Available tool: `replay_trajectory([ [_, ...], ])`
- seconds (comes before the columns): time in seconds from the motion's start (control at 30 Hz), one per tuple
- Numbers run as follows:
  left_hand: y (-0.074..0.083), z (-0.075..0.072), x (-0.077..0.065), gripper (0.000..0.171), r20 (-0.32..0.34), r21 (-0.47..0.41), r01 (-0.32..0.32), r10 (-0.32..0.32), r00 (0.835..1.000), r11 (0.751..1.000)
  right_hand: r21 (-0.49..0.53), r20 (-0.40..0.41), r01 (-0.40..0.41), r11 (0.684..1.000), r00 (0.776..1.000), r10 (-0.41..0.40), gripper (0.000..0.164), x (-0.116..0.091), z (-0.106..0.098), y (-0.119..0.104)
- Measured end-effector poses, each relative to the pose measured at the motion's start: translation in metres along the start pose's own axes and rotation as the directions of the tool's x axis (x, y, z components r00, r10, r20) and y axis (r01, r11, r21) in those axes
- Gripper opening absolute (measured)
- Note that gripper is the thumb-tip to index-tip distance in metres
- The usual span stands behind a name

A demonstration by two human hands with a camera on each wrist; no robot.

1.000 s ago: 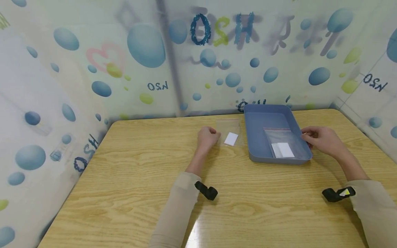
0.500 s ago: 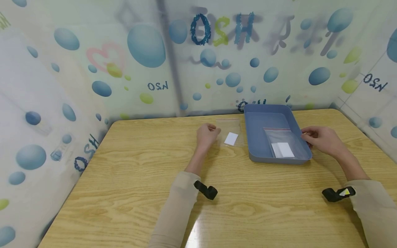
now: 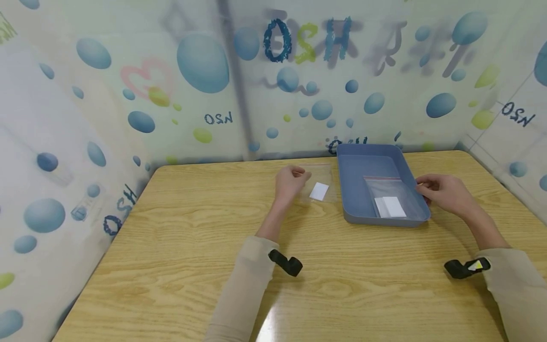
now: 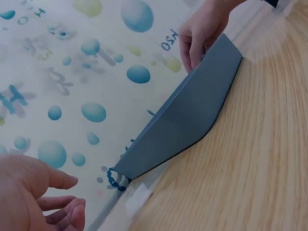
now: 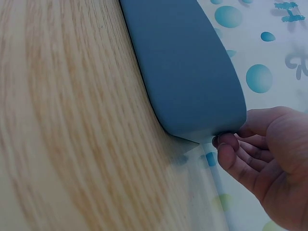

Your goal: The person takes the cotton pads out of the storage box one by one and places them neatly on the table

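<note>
My right hand [image 3: 446, 192] pinches the right wall of the blue-grey tray [image 3: 361, 187], thumb on one side and fingers on the other; the right wrist view shows the tray's outer side [image 5: 187, 67] at the fingertips. Inside the tray lies a clear zip bag [image 3: 384, 186] with white cards [image 3: 394, 207] in it. Left of the tray, a second clear zip bag [image 3: 318, 171] with one white card [image 3: 319, 191] lies flat on the table. Over that bag's left edge hovers my left hand [image 3: 291, 183], fingers loosely bent. In the left wrist view nothing shows between its fingers [image 4: 62, 180].
The wooden table [image 3: 192, 247] ends at the back against a patterned wall covering [image 3: 171, 85]. A small black camera sits on each sleeve, one at the left wrist [image 3: 286, 262] and one at the right [image 3: 466, 268].
My left hand has shifted slightly right and away from me over the loose bag, and its fingers have lifted a little. My right hand, the tray and both bags stay put.
</note>
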State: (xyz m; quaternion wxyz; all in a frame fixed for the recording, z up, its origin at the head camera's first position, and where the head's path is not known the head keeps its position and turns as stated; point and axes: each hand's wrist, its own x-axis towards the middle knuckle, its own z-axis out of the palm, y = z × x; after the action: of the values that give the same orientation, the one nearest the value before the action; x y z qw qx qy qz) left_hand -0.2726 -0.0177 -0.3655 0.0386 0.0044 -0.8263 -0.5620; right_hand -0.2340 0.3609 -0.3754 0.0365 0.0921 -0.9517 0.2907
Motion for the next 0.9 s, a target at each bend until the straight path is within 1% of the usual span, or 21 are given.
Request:
replay_trajectory([
  [0.33, 0.013, 0.005, -0.005, 0.021, 0.033, -0.058, -0.013, 0.015, 0.999, 0.998, 0.007, -0.006, 0.010, 1.000, 1.000, -0.010, 0.035, -0.001, -0.001, -0.001],
  [0.6, 0.022, 0.010, -0.011, 0.020, 0.054, -0.073, -0.031, 0.035, 0.998, 0.997, -0.001, -0.004, 0.022, 1.000, 1.000, -0.022, 0.034, -0.001, 0.000, 0.002],
  [0.9, 0.031, 0.016, -0.019, 0.020, 0.084, -0.080, -0.082, 0.089, 0.993, 0.993, -0.003, -0.006, 0.015, 1.000, 1.000, -0.015, 0.034, -0.001, 0.000, 0.001],
])
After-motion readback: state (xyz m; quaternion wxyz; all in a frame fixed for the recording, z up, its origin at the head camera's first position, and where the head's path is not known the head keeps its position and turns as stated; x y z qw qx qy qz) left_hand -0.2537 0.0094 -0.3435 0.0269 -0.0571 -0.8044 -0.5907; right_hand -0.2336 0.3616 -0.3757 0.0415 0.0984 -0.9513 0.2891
